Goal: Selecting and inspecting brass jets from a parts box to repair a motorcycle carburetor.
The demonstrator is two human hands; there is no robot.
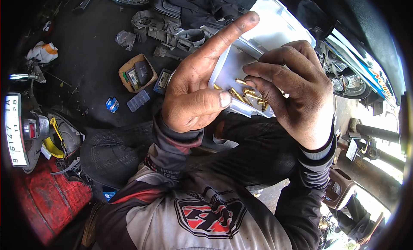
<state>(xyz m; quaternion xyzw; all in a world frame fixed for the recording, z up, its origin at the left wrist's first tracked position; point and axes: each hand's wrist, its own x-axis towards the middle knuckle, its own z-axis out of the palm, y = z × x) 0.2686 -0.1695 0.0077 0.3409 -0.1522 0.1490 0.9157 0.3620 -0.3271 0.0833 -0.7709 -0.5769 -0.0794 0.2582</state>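
Note:
A clear plastic box (pixel 220 65) with its lid (pixel 279 24) swung up rests in my left hand (pixel 193 84). The thumb of that hand presses on the box's near wall, and its index finger stretches out along the side. Several small threaded brass parts (pixel 238 96) lie loose in the near end of the box. Over them hangs my right hand (pixel 297 84), thumb and index fingertip drawn close together. One brass piece (pixel 241 81) shows right at the thumb tip; I cannot tell whether it is pinched. The right palm and other fingertips are hidden.
On the dark floor beyond are a cardboard box (pixel 138 73) of small items, a small clear case (pixel 138 101), a blue packet (pixel 112 105) and a grey engine casing (pixel 172 30). A red container (pixel 51 198) and a licence plate (pixel 15 129) stand left; a motorcycle wheel (pixel 350 84) is at right.

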